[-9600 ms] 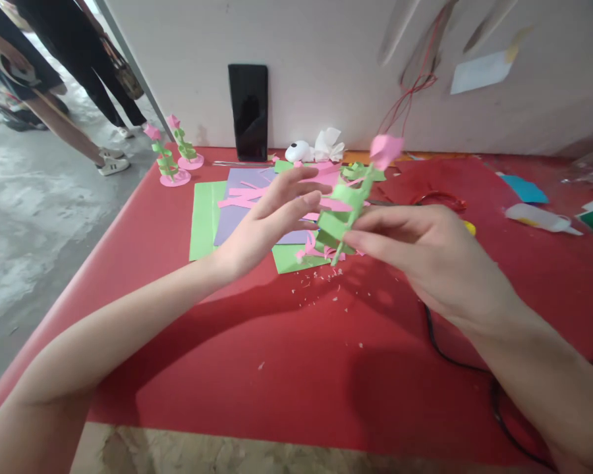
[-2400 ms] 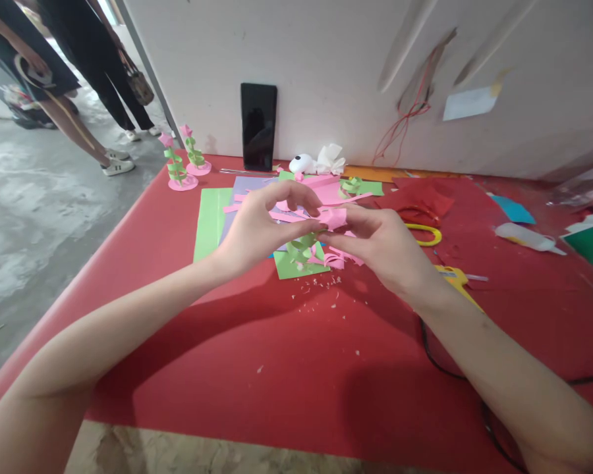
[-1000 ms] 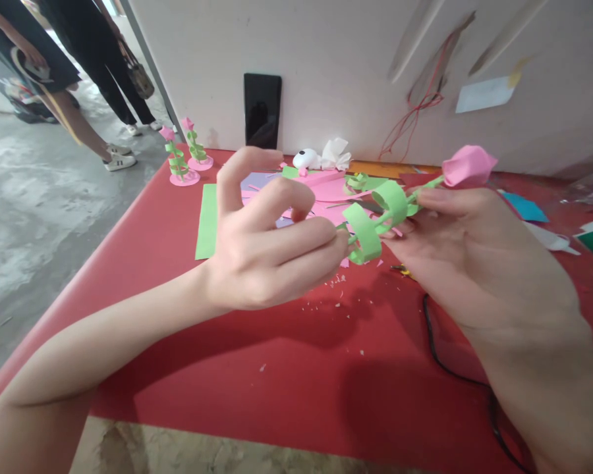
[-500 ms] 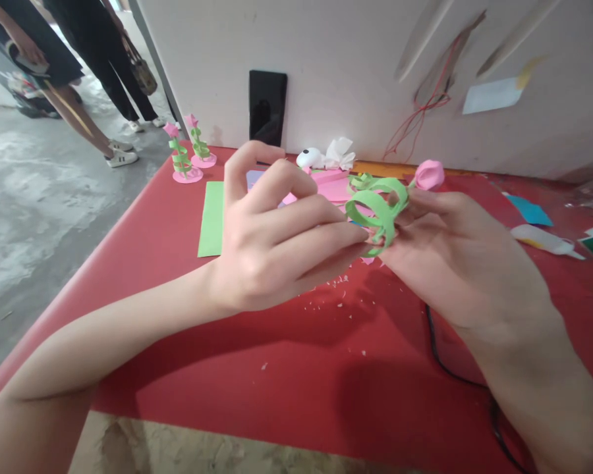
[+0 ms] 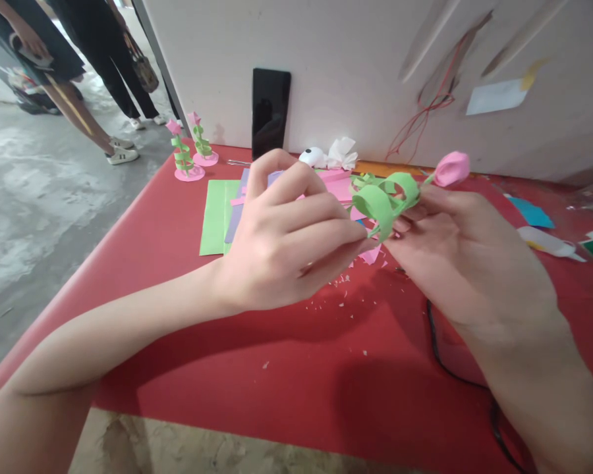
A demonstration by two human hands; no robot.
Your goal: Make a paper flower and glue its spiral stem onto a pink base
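Note:
Both hands hold one paper flower (image 5: pixel 381 201) above the table, its green strip stem curled into loops and a pink bud (image 5: pixel 451 169) pointing right. My left hand (image 5: pixel 286 243) pinches the lower end of the green stem; the fingertips are partly hidden behind the loops. With thumb and fingers, my right hand (image 5: pixel 464 257) grips the stem close below the bud. Two finished-looking paper flowers with green spiral stems, one in front (image 5: pixel 182 155) and one behind (image 5: pixel 201 138), stand upright on pink discs at the table's far left corner.
On the red table (image 5: pixel 277 388) lie green paper (image 5: pixel 212 217), purple paper (image 5: pixel 234 217), pink paper scraps and a glue bottle (image 5: pixel 548 242). A black phone (image 5: pixel 271 108) leans on the wall. A black cable (image 5: pixel 439 355) runs at right. Two people stand at far left.
The flower has tilted and shifted right, so its bud points further right and up. Both hands have moved slightly right, uncovering more of the green and purple paper.

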